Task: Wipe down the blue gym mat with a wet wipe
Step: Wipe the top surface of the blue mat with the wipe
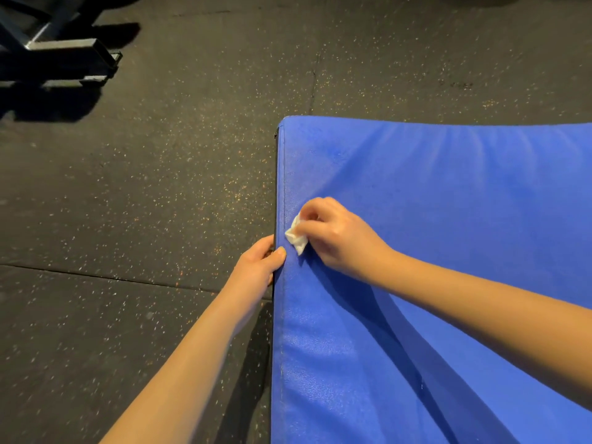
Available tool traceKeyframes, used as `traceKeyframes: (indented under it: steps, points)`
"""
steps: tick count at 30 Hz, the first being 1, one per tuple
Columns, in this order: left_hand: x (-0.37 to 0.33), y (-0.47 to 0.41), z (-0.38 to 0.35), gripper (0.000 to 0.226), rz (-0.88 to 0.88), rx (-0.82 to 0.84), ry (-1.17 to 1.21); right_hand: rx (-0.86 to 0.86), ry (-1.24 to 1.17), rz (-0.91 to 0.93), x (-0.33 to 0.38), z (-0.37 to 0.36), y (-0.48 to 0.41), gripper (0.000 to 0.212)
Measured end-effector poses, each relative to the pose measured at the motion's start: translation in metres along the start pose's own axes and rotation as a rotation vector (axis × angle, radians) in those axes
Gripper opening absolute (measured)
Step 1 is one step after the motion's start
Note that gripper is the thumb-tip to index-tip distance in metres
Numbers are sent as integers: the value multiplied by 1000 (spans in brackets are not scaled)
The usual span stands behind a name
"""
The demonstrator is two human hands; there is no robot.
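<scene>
Seemingly mid-task, the right hand (333,235) pinches a crumpled white wet wipe (296,240) against the padded blue vinyl gym mat (448,219), just inside its left seam. The left hand (259,264) grips that edge, thumb on top. No damp streaks show, so how much is wiped cannot be told. Bare mat stretches rightward; speckled black rubber floor (160,187) lies open leftward.

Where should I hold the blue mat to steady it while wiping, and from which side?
Probably at its left edge, coming from the floor side. The blue mat is thick and straight-edged there, so the thumb lies on top and the fingers wrap the side, as the left hand does beside the wet wipe.
</scene>
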State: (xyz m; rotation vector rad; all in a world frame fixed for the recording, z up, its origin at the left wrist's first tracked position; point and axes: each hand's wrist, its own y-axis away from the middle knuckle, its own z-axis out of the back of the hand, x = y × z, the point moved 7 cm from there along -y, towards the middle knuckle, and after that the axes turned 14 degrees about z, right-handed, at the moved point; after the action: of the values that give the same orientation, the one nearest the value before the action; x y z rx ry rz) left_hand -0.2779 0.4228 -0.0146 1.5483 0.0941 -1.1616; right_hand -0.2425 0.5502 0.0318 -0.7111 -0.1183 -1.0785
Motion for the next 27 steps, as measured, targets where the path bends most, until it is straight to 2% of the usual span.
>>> traceKeyframes:
  steps: [2,4,8,10,11,14,15,19,20,24,25,27]
  points:
    - [-1,0,0,24,15,4,2,-112,-13,-128,-16,7,5,28]
    - [0,1,1,27,21,3,7,-179,-58,-209,-11,4,16,26]
    - [5,1,1,29,35,-10,52,-153,-137,-133,16,-5,22,17]
    - [3,2,-1,28,28,0,54,-141,-119,-47,7,2,15,8]
    - [0,3,-2,27,23,4,57,-164,-89,-65,-4,7,9,9]
    - [-5,7,-5,25,-3,16,45,-300,-41,-340,-36,18,2,13]
    - [-5,8,-5,25,-7,16,41,-305,-49,-366,-33,18,1,15]
    - [-3,8,-2,24,-5,16,18,-128,-196,24,17,8,-9,17]
    - [-3,7,-2,24,-1,15,9,-98,-190,58,13,8,-11,16]
    - [-3,5,-3,24,2,1,-14,-258,-103,-226,-42,15,-15,9]
    - [-2,6,-2,23,2,-10,-17,-264,-92,-251,-41,12,-12,10]
    - [0,7,1,23,-2,-19,-13,-203,-124,-146,-17,4,-9,14]
